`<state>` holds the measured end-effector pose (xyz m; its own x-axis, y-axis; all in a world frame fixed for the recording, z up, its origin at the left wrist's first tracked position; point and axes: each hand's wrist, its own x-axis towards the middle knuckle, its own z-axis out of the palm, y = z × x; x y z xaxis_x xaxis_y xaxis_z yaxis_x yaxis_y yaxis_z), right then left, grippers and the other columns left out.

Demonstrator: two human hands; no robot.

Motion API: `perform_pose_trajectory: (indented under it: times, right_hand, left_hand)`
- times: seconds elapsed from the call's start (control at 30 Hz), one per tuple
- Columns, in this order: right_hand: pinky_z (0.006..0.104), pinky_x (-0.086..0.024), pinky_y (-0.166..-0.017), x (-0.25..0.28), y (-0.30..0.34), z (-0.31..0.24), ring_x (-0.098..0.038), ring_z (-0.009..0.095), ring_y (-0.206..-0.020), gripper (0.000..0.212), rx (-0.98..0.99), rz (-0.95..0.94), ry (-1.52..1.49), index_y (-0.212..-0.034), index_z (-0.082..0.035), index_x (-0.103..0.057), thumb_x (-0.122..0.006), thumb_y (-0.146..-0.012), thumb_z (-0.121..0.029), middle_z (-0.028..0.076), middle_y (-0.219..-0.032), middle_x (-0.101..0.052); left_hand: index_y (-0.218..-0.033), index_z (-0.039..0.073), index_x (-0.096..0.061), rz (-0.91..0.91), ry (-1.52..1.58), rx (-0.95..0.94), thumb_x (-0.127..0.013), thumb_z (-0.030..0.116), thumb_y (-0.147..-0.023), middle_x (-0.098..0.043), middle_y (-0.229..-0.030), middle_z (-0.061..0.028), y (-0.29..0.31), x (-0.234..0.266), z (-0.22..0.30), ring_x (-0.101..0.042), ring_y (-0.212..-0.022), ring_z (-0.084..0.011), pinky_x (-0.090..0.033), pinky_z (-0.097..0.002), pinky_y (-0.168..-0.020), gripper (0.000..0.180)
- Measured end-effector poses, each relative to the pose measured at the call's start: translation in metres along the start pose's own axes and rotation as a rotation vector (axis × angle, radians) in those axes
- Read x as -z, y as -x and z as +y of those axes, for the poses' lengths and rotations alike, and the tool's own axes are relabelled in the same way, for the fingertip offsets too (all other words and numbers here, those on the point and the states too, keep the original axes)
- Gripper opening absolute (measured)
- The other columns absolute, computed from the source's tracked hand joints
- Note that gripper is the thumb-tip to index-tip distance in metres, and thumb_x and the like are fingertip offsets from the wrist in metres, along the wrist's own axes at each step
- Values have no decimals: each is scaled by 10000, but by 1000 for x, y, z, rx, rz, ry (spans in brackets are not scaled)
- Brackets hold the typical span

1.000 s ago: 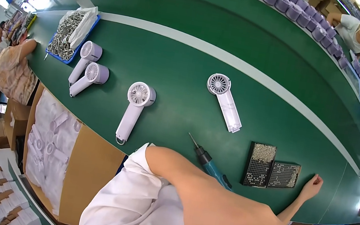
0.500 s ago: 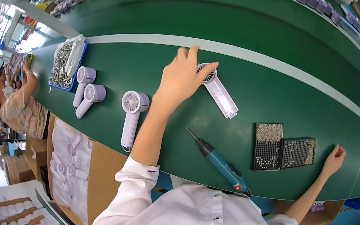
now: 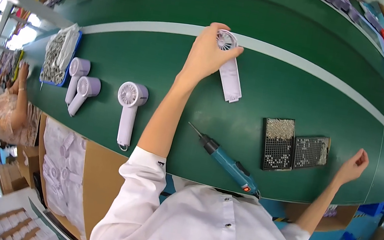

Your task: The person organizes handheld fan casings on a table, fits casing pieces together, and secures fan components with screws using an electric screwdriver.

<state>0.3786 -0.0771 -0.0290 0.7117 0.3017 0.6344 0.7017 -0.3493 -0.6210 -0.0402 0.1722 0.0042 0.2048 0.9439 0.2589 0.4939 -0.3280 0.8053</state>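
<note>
Left hand (image 3: 207, 54) now grips fan (image 3: 229, 65) at stripe (image 3: 131, 28).

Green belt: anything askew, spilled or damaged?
Nothing stands out. The left hand grips a white handheld fan; three more fans lie whole on the belt. The two screw trays sit flat, nothing spilled; the electric screwdriver lies beside them.

Long green conveyor belt (image 3: 288, 29) with a pale stripe, bright windows (image 3: 18, 35) at left.
</note>
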Motion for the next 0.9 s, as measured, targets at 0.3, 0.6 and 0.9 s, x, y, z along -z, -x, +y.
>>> perform_pose_trajectory:
  times: [0.3, 0.6, 0.9]
  right_hand:
    - [387, -481, -727, 28, 156, -231, -550, 307, -845, 572, 698, -1342, -380, -1140, 12, -534, -769, -723, -301, 136, -981, -536]
    - [378, -495, -702, 64, 141, -212, -565, 320, -881, 452, 370, -1451, -358, -1209, 2, -538, -681, -788, -80, 154, -997, -527]
    - [324, -446, -883, 102, 67, -188, -572, 285, -973, 510, 330, -1217, -136, -1198, 4, -514, -711, -728, 19, 143, -1076, -573]
  left_hand:
    - [-1058, -25, -522, -201, -208, 86, -777, 313, -674, -604, -1012, -192, 22, 25, -41, -566, -978, -311, -481, -380, -836, 572]
    - [-1206, 17, -520, -212, -8, -97, -769, 277, -741, -546, -1214, -123, 83, 40, -38, -448, -1197, -277, -393, -361, -991, 588]
    - [-1073, 39, -587, -135, -422, -966, -567, 192, -795, -577, -1081, -83, 160, -35, 118, -557, -1022, -237, -398, -396, -994, 318]
